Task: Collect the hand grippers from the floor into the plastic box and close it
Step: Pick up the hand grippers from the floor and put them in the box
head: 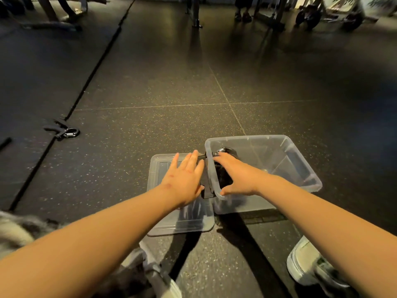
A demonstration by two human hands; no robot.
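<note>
My right hand (236,176) reaches into the box (300,166), and its fingers curl round a gripper (224,150) by the left wall. My left hand (184,179) is flat, fingers straight and a bit apart, over the lid (163,220), which lies on the floor (171,93) touching the box's left side. A second gripper (64,130) lies on the floor, well off to the left.

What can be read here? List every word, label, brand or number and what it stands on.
No text is legible.
Dark marks on the white panel at the top right: too blurred to read.
Greenish marks on the right shoe: too blurred to read.
Plastic box and lid: no label visible.
</note>
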